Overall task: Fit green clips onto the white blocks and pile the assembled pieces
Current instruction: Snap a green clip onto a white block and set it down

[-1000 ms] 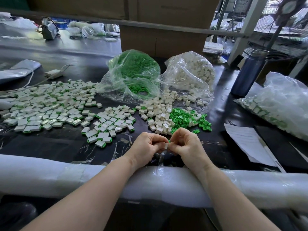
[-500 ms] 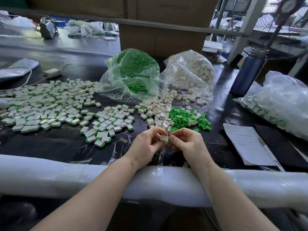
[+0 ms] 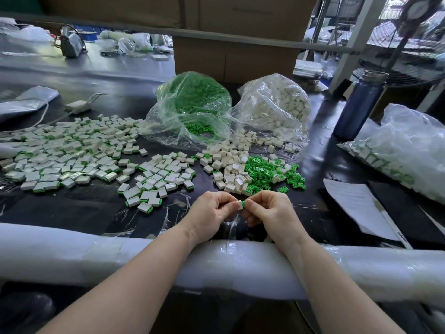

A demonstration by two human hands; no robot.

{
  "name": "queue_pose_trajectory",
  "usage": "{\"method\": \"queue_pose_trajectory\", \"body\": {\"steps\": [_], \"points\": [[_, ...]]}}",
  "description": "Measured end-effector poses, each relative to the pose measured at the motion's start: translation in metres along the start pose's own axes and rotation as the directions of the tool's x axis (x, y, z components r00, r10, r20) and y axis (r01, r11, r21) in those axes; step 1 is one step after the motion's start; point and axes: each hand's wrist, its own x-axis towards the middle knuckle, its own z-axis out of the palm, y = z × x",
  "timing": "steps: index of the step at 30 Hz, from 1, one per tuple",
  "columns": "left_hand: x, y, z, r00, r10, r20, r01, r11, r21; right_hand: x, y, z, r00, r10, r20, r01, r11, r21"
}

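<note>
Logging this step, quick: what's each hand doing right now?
Left hand: pinches the white block.
Right hand: pinches the green clip against that block.

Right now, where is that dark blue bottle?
The dark blue bottle stands upright at the table's far right, behind the sheet of paper and right of the bag of white blocks.

1. We see two bare forearms, no sleeves reaching into view.
2. Our left hand (image 3: 212, 210) wears no glove, ring or watch.
3. Our right hand (image 3: 271, 210) is likewise ungloved, its wrist unadorned.
</note>
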Motion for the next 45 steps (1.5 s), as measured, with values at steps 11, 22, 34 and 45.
{"method": "queue_pose_trajectory", "body": {"steps": [11, 22, 34, 45], "points": [[-0.0007, -0.0002, 0.0009, 1.000, -0.008, -0.007, 0.009, 0.991, 0.136, -0.0030, -0.0028, 0.0020, 1.000, 0.012, 0.004, -0.011, 0.997, -0.078], [-0.0003, 0.0013, 0.0020, 1.000, 0.012, -0.004, -0.012, 0.992, 0.123, -0.0009, -0.0002, 0.0012, 1.000, -0.017, 0.014, 0.018, 1.000, -0.016], [0.0000, 0.0028, 0.0036, 0.998, 0.036, -0.049, -0.037, 0.999, -0.025, 0.0001, 0.0003, -0.0006, 0.995, -0.096, 0.005, 0.095, 0.992, 0.081], [-0.0014, 0.0091, 0.0024, 0.997, 0.068, -0.031, -0.070, 0.995, -0.073, -0.0002, -0.0062, 0.0036, 0.981, -0.037, 0.188, 0.018, 0.995, 0.103]]}}
